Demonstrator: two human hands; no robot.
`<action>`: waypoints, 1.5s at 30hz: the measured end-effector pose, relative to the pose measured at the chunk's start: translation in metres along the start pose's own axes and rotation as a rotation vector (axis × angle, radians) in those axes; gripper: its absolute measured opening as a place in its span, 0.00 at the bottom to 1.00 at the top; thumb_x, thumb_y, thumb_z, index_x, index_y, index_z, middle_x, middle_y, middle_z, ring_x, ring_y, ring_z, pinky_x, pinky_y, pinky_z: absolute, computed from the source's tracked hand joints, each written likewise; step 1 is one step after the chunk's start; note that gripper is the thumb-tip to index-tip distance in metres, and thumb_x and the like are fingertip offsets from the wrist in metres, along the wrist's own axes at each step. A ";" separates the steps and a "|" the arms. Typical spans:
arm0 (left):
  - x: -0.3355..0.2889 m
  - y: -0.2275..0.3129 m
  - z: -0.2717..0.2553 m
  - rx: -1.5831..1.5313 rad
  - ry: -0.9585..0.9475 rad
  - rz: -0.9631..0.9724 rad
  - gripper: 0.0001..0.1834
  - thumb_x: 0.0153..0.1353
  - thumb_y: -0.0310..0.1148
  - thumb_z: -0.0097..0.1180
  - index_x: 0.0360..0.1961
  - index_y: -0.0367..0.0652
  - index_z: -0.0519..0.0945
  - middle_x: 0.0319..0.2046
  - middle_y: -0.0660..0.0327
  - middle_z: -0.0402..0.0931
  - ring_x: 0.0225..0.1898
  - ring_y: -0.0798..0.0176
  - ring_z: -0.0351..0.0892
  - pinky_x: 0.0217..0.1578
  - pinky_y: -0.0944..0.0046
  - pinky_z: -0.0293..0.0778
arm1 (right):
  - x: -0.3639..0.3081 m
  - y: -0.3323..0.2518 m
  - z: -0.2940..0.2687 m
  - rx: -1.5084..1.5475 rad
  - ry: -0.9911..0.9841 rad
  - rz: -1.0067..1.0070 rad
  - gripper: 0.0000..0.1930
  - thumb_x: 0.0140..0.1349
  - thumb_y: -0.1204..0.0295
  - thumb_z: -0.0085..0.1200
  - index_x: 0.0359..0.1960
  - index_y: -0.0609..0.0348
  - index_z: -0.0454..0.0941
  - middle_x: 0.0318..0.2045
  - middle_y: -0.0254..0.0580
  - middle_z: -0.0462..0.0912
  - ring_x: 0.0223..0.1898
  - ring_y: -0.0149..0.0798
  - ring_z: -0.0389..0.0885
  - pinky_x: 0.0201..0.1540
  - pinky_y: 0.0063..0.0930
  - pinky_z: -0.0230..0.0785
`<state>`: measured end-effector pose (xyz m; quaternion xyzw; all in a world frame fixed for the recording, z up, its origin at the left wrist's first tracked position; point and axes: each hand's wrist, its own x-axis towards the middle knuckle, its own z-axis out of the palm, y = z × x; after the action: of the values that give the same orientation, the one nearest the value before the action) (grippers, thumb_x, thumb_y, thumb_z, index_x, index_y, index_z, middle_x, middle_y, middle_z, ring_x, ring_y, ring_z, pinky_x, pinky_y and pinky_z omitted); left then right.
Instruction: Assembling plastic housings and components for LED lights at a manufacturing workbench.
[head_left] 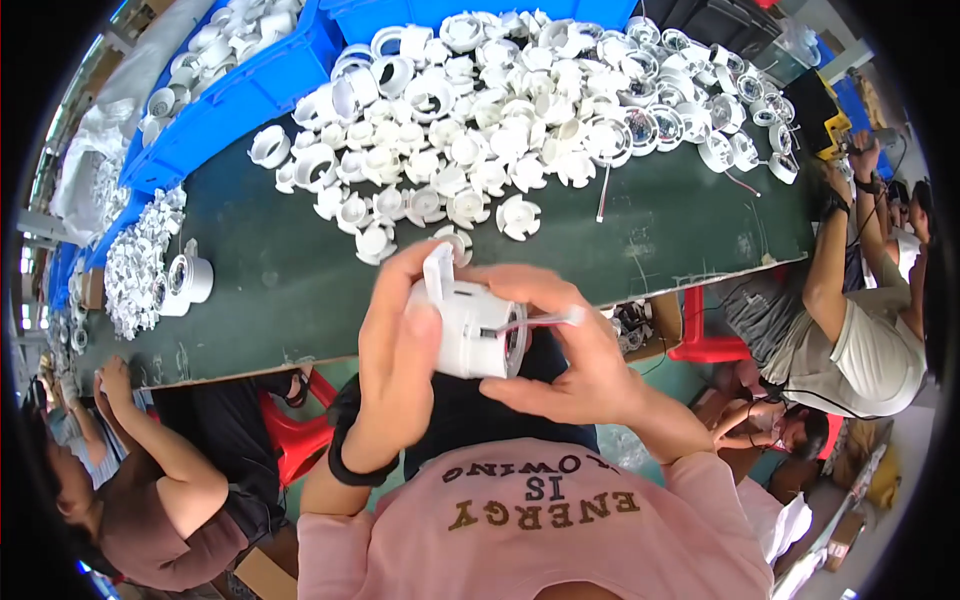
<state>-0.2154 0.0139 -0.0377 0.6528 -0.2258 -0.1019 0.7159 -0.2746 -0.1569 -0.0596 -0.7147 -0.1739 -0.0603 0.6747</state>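
Note:
Between my two hands is a white plastic camera housing (468, 325), held just off the table's near edge. A flat tab stands up at its left end, and a thin cable with a small white connector (572, 316) comes out at its right. My left hand (398, 350) wraps the left side, thumb on the shell. My right hand (565, 350) grips the right end, thumb below and fingers over the top. Beyond my fingers, loose white notched cups (518, 217) lie on the dark green tabletop (270, 260).
Many white rings and cups (430, 97) are heaped at the back, with lens units (640, 127) toward the right. Blue bins (235, 95) stand behind and left. Small white parts (140, 260) are piled at left beside an assembled unit (187, 280). People sit on both sides near red stools (300, 425).

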 end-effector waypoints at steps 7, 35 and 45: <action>-0.017 -0.027 0.005 0.071 0.136 0.111 0.21 0.70 0.37 0.35 0.51 0.30 0.69 0.44 0.51 0.72 0.42 0.64 0.73 0.44 0.65 0.69 | -0.012 0.011 0.012 -0.229 0.137 -0.065 0.39 0.45 0.66 0.72 0.56 0.72 0.64 0.48 0.51 0.66 0.36 0.36 0.77 0.35 0.26 0.75; -0.012 -0.009 -0.105 0.185 0.270 -0.228 0.31 0.61 0.35 0.58 0.62 0.36 0.63 0.47 0.57 0.74 0.42 0.63 0.79 0.33 0.71 0.76 | 0.035 0.008 -0.117 -1.347 0.276 -0.080 0.28 0.45 0.80 0.61 0.53 0.60 0.70 0.50 0.51 0.73 0.51 0.55 0.70 0.54 0.43 0.64; -0.010 -0.026 -0.254 0.560 0.457 -0.504 0.32 0.63 0.50 0.52 0.60 0.38 0.69 0.40 0.69 0.75 0.33 0.77 0.69 0.28 0.76 0.59 | 0.044 0.034 -0.181 -1.573 0.133 -0.063 0.28 0.47 0.71 0.64 0.53 0.58 0.73 0.47 0.45 0.77 0.47 0.50 0.73 0.51 0.40 0.64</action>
<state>-0.1048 0.2410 -0.0765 0.8622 0.0858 -0.0611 0.4955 -0.1956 -0.3293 -0.0629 -0.9717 -0.0596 -0.2275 -0.0217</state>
